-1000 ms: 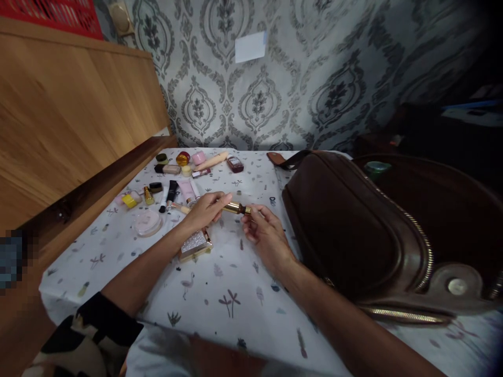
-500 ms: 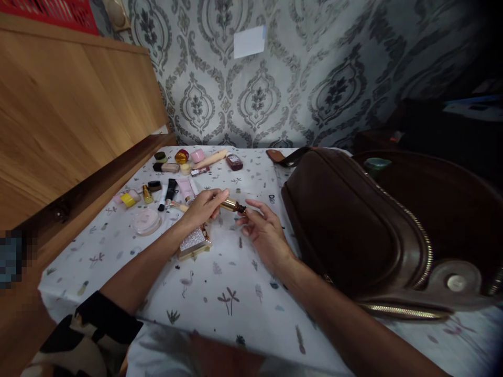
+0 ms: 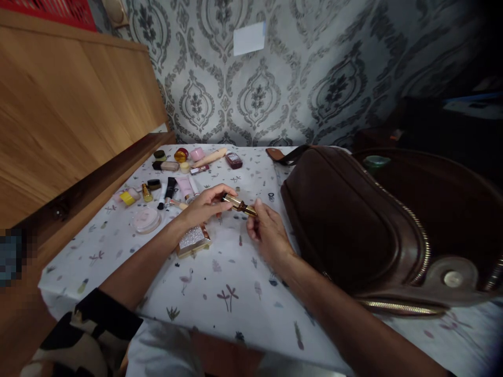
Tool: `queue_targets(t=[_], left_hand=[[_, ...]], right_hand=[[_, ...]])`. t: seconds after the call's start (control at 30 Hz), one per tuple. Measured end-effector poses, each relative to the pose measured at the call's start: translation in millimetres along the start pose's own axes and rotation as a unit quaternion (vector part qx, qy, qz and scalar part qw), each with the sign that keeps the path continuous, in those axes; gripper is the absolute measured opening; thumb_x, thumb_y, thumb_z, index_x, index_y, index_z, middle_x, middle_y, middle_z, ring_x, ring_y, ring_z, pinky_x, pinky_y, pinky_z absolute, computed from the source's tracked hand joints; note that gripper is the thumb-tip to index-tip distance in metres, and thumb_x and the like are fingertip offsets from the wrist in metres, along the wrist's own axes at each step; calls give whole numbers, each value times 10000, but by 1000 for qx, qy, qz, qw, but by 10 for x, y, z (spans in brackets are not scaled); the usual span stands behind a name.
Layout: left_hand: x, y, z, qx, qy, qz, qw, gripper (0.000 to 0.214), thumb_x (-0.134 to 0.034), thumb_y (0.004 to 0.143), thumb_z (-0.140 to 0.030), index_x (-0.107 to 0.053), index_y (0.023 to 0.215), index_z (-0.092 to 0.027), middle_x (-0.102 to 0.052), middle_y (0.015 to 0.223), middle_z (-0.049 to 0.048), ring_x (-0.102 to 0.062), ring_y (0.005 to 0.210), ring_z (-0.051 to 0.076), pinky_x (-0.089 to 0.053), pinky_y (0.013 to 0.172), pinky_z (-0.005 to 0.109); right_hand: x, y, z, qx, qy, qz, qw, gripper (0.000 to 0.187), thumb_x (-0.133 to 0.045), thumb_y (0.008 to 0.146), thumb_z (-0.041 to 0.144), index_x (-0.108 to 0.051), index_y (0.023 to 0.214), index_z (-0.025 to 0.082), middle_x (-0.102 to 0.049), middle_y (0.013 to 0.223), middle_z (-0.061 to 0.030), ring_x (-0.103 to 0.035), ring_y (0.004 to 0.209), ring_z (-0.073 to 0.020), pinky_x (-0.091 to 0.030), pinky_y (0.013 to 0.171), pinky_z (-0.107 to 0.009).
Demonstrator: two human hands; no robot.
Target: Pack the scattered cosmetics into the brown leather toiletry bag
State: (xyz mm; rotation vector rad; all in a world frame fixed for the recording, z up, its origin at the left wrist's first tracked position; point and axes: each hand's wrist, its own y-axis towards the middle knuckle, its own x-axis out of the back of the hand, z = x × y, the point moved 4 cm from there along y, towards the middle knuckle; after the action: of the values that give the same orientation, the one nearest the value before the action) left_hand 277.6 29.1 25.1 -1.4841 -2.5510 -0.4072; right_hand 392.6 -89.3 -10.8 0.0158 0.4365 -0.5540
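Above the printed tabletop (image 3: pixel 231 272), a gold tube (image 3: pixel 234 202) lay suspended between two hands: the left hand (image 3: pixel 208 205) pinched it near its black end with thumb and fingertips, while the right hand (image 3: pixel 270 228) had thumb and curled fingers narrowed on the opposite end. The likeliest trouble was a slip, since the left hand's hold looked shallow and the tube's shiny surface smooth; a sharp tug or twist could have let it drop, perhaps onto the glittery compact (image 3: pixel 193 239) beside the left wrist. Half a second earlier, the right hand's fingers were spread more loosely; now they were drawn in, and the tube's black end had come into sight.
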Motion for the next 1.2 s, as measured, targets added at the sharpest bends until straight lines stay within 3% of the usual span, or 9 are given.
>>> queue_targets(t=[0.17, 0.27, 0.5, 0.73, 1.03, 1.2], left_hand=[[5, 8, 13, 19, 11, -20, 1000, 335, -697, 819, -412, -640, 1059, -185, -664, 968, 28, -545, 659, 98, -443, 575, 223], [15, 13, 15, 20, -5, -33, 999, 342, -714, 799, -417, -645, 1034, -178, -672, 924, 29, -565, 674, 109, -458, 579, 222], [20, 18, 50, 17, -11, -20, 1000, 314, -704, 837, -436, -660, 1005, -175, -682, 905, 31, -583, 667, 96, -474, 608, 222], [22, 15, 64, 31, -9, -36, 999, 357, -710, 828, -473, -656, 1008, -169, -661, 854, 18, -585, 665, 109, -479, 597, 222], [63, -7, 65, 50, 27, -60, 997, 363, -741, 803, -492, -680, 1006, -197, -713, 903, 26, -644, 770, 152, -522, 729, 249], [54, -47, 19, 81, 26, -74, 994, 440, -766, 757, -532, -669, 1041, -210, -715, 910, 38, -685, 819, 211, -547, 595, 244]], right_hand=[[-29, 0, 18, -3, 48, 14, 999, 483, -789, 670, 607, -576, 877, 227, -573, 565, 51, -450, 449, -82, -254, 418, -208], [-46, -8, 15, -6, 46, 27, 999, 469, -836, 620, 511, -574, 893, 232, -616, 612, 44, -489, 482, -89, -277, 441, -207], [-3, 5, 2, 5, -31, 12, 999, 520, -759, 692, 666, -508, 703, 211, -577, 537, 38, -443, 415, -74, -301, 435, -222], [-12, 25, 7, 42, 2, 11, 999, 459, -804, 674, 580, -568, 809, 210, -613, 623, 41, -507, 483, -88, -315, 445, -210], [-21, 54, -26, 43, -3, 29, 999, 473, -714, 705, 605, -500, 855, 210, -561, 570, 83, -457, 420, -77, -293, 417, -200], [-42, 54, 6, 84, -41, 29, 995, 438, -645, 748, 611, -473, 853, 222, -539, 598, 74, -451, 415, -93, -305, 401, -214]])
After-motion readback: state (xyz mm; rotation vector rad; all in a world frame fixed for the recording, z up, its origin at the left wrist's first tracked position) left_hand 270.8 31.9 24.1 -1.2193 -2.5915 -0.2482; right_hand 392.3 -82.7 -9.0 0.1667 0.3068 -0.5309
